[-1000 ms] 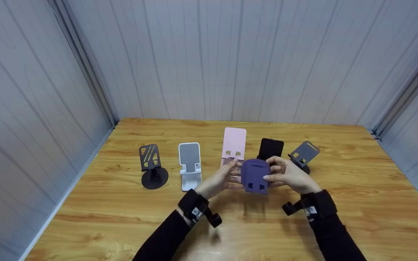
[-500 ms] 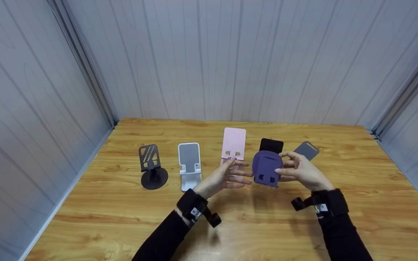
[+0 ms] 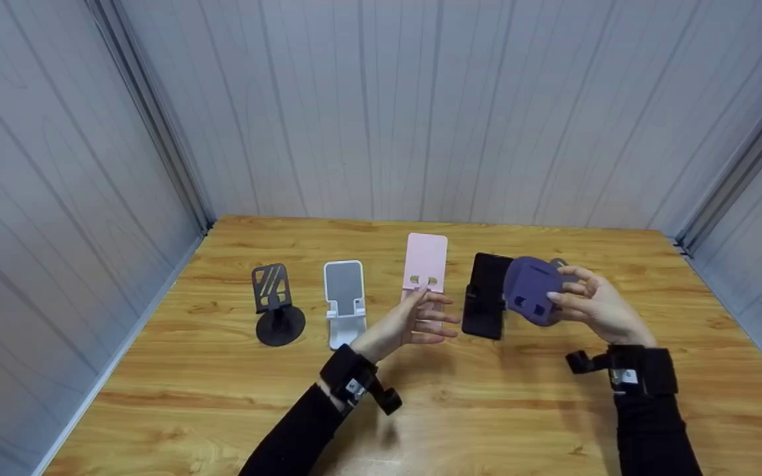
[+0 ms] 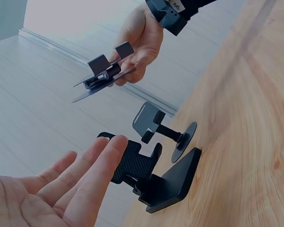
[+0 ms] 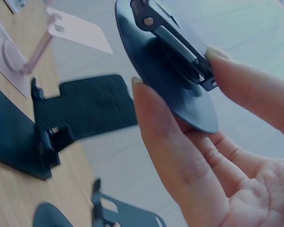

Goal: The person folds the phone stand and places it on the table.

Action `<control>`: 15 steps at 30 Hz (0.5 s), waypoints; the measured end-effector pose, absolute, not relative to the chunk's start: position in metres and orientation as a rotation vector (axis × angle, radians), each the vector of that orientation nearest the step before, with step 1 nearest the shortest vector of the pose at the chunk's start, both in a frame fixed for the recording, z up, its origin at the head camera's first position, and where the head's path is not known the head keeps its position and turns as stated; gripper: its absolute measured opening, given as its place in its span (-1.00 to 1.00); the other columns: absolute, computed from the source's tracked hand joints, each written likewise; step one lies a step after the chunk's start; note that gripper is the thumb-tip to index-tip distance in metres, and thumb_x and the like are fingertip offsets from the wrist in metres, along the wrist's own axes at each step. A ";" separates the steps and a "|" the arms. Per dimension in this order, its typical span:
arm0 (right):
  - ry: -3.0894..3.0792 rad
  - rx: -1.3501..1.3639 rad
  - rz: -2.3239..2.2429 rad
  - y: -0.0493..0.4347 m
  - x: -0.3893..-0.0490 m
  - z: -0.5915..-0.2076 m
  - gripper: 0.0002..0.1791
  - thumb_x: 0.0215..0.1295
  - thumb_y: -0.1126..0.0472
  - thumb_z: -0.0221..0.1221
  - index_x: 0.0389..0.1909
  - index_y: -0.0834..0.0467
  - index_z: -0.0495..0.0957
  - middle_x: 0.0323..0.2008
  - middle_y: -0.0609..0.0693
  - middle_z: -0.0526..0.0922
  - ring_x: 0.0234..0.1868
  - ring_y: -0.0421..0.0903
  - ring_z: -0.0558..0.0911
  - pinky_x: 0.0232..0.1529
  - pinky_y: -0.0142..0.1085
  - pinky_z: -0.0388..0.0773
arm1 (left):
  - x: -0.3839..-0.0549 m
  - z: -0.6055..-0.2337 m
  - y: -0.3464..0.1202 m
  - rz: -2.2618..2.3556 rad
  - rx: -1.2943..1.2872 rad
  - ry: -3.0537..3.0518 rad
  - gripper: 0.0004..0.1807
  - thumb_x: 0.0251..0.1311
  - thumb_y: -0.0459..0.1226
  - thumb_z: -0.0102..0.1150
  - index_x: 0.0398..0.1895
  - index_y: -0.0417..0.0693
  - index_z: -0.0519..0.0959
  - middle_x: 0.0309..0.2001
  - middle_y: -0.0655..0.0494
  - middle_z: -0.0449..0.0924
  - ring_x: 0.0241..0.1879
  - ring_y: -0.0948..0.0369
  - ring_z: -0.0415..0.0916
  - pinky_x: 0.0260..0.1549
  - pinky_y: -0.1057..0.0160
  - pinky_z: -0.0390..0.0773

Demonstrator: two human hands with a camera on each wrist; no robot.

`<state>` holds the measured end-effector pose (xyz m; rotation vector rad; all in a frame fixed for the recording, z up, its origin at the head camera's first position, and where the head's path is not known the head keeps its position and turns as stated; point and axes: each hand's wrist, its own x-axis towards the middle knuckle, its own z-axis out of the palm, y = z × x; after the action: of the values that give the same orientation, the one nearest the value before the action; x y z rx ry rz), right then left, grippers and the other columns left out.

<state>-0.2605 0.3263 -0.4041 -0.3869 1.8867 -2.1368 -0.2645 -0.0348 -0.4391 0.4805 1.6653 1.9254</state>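
Observation:
My right hand (image 3: 596,305) pinches a folded purple phone stand (image 3: 532,291) above the table, between the black stand and the grey stand. In the right wrist view, thumb and fingers grip the edge of the stand's round base (image 5: 199,111), with its folded hinge arm (image 5: 180,45) on top. My left hand (image 3: 407,324) hangs with spread fingers, holding nothing, in front of the pink phone stand (image 3: 426,258). A black phone stand (image 3: 485,297) stands just left of the purple one. The grey phone stand (image 4: 149,122) at the right is mostly hidden in the head view.
On the left stand a dark slotted phone stand (image 3: 279,325) with a round base and a white phone stand (image 3: 344,291) with a grey pad. The wooden table (image 3: 209,396) meets pale panel walls (image 3: 394,119) at the back and sides.
The right hand has carried the purple stand rightward, away from the left hand, turning it slightly. The left hand's fingers no longer touch it. More of the black stand now shows.

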 end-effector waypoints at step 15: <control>1.823 -0.262 -2.304 0.371 -0.256 -0.408 -0.64 0.57 0.52 0.02 0.04 0.02 0.60 -0.12 0.04 0.78 -0.11 -0.11 0.79 -0.05 -0.26 0.78 | -0.255 -0.429 -0.026 1.808 0.533 1.891 -0.34 0.73 -0.02 -0.47 0.45 -0.38 0.35 0.29 -0.37 0.59 0.17 -0.18 0.68 0.26 -0.14 0.63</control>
<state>-0.2558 0.3711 -0.4077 -0.2618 1.8230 -2.3036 -0.2545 -0.0261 -0.4289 0.5329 1.8908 1.8080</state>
